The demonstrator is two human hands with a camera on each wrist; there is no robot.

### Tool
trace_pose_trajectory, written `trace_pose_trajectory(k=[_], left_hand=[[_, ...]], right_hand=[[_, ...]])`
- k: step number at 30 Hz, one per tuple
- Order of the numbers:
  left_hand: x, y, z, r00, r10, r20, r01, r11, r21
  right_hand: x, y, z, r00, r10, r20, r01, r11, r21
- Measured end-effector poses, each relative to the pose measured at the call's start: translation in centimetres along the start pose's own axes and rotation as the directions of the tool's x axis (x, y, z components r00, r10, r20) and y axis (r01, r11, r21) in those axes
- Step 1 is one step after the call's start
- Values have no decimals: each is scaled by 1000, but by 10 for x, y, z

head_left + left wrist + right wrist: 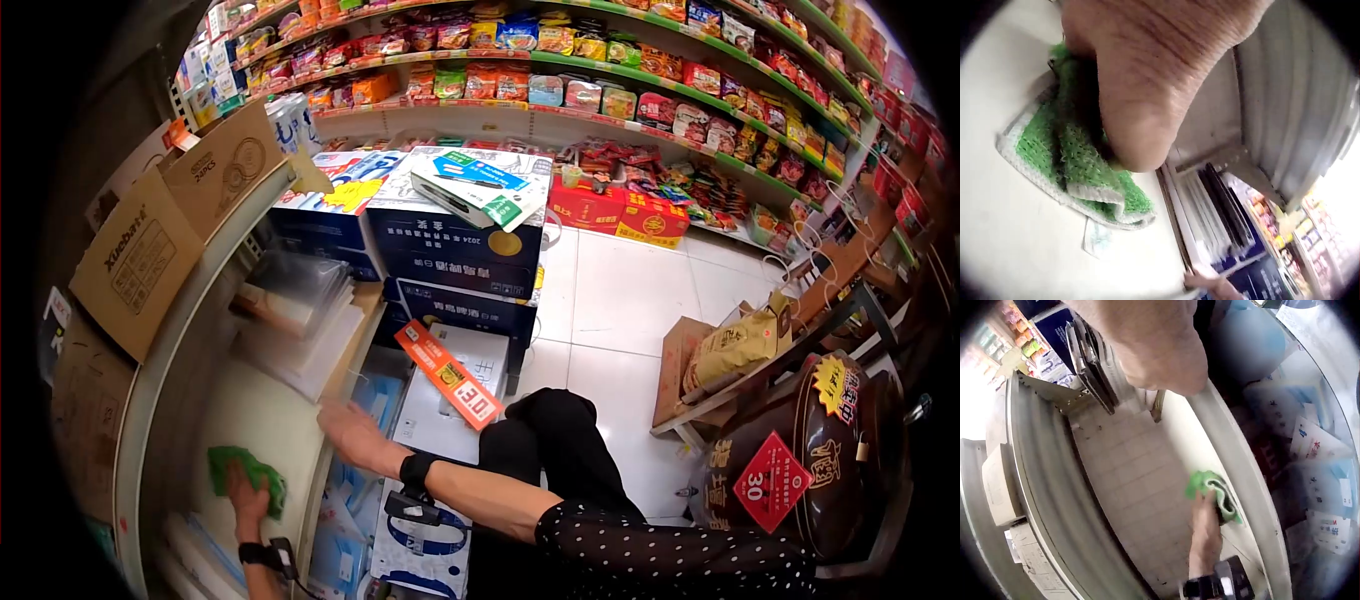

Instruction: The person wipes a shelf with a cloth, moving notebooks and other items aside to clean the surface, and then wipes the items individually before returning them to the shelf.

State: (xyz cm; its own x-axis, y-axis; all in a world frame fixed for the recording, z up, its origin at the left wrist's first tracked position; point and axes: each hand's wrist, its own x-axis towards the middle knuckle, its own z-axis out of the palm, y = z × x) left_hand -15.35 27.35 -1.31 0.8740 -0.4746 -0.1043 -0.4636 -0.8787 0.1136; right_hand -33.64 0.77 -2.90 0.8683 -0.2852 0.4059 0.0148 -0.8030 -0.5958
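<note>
My left hand [248, 495] holds a bunched green cleaning cloth [1085, 150] with a pale edge against the cream shelf board [225, 405]. The thumb side of that hand looms over the cloth in the left wrist view, hiding the fingertips. My right hand [360, 437] rests at the front edge of the shelf, just beside a stack of flat packages in clear plastic [290, 325]. In the right wrist view, the heel of this hand fills the top and its fingers are hidden.
Cardboard boxes [140, 270] stand on the upper shelf at left. Blue cartons [455, 255] rise beyond the stack, with an open box and pen on top. Blue packs [1316, 481] lie below the shelf edge. An orange price strip [450, 375] lies over a white box.
</note>
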Motion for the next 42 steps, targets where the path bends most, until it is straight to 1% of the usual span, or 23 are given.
trace_pose_trajectory(k=[3,5,6,8,9,12,13,15,16,18,19,22,25,28,29,32,34,37,39,40,42], left_hand=[[-51,47,-18,974,216,74,-208,973,-103],[-63,64,-21,922,365,129,-346,927,-144],[-63,69,-26,901,407,151,-381,908,-174],[-56,80,-37,850,492,188,-445,862,-242],[-52,89,-39,829,545,123,-493,817,-298],[-28,115,-39,768,630,114,-560,747,-359],[-17,117,-30,748,662,56,-605,714,-353],[-6,137,-34,726,687,43,-632,690,-354],[-4,144,-37,714,699,42,-645,679,-351],[-8,149,-36,750,661,26,-608,705,-364],[-9,149,-36,765,644,16,-594,715,-368],[-13,151,-34,743,659,-117,-653,675,-343],[-26,156,-54,762,646,-41,-628,722,-290],[-29,132,-53,755,655,27,-637,743,-205],[-34,123,-57,759,651,19,-633,744,-212],[-47,109,-57,762,648,6,-628,741,-237],[-47,108,-54,764,645,-26,-631,737,-240],[-36,115,-43,752,655,-66,-636,696,-334],[-21,124,-32,739,665,-103,-656,677,-333],[-15,129,-27,731,671,-120,-667,667,-333],[6,147,-27,713,693,-109,-677,640,-363]], right_hand=[[1,-3,-9,996,17,87,-17,1000,-12],[0,2,-7,999,-26,33,26,1000,-3],[-2,3,-3,999,-41,3,41,999,6],[-1,1,-2,999,-34,8,34,999,20],[1,3,-4,999,-35,11,35,999,20],[2,4,-7,998,-46,42,45,998,33],[2,3,-10,997,-60,42,58,997,57],[1,2,-19,995,-87,41,82,991,104],[-1,-1,-21,997,-81,15,79,990,115],[-4,-7,-23,997,-67,-34,71,987,141],[-5,-1,-14,994,-102,-49,107,989,106],[-6,1,-9,986,-149,-72,149,989,-3],[-4,3,-19,992,-72,108,67,997,48],[-2,15,-5,989,-121,81,125,991,-44],[-1,15,-4,989,-133,71,139,987,-79],[-4,11,-12,985,-118,128,125,991,-46],[-4,11,-12,987,-129,91,132,991,-25],[-6,10,-9,990,-136,47,136,991,7],[-7,10,-11,989,-142,35,141,989,31],[-8,8,-13,990,-131,49,129,991,45],[-7,6,-18,991,-114,74,109,992,69]])
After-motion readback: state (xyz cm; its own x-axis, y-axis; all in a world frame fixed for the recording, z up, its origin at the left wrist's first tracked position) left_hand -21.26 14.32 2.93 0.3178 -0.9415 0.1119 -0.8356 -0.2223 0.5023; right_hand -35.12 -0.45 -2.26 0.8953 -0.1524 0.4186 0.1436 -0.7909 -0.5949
